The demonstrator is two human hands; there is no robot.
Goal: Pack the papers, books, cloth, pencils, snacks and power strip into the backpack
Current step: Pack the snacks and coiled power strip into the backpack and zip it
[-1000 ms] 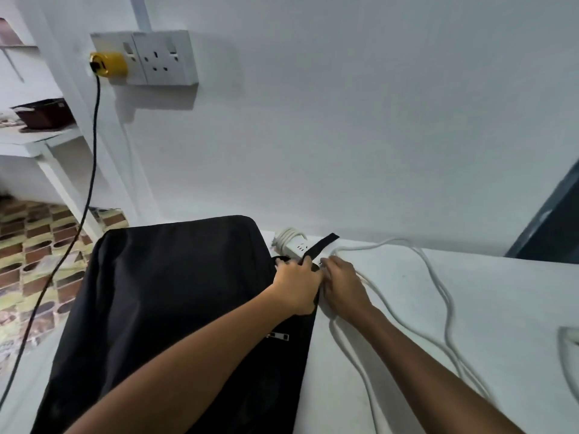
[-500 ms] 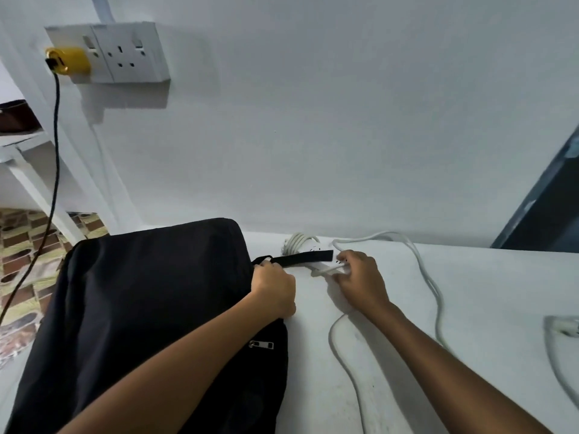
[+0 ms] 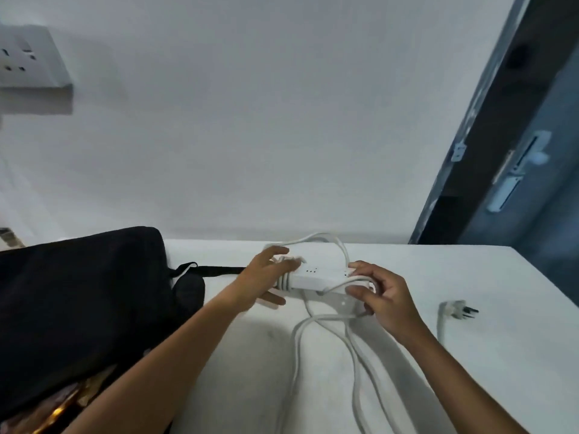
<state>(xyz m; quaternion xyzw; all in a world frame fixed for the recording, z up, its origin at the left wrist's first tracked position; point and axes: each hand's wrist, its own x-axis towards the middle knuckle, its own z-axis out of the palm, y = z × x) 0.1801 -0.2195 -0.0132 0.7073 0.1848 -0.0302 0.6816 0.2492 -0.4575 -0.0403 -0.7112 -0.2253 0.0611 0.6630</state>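
Evidently packing is near its end: the soft black fabric backpack (image 3: 84, 296) at lower left already shows shiny wrappers inside. At centre frame, left hand (image 3: 261, 281) and right hand (image 3: 380, 296) each grasp the white plastic power strip (image 3: 316, 277), its cable (image 3: 313, 339) partly wound, unpacked.

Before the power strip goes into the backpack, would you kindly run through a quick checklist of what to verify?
1. Power strip held by both hands: ok, left hand and right hand grip its ends.
2. Plug out of the wall socket: ok, it lies on the table.
3. Cord fully wound: not ok, loose loops trail on the table.
4. Backpack open: ok, contents show at its near end.
5. Room left inside: cannot tell.
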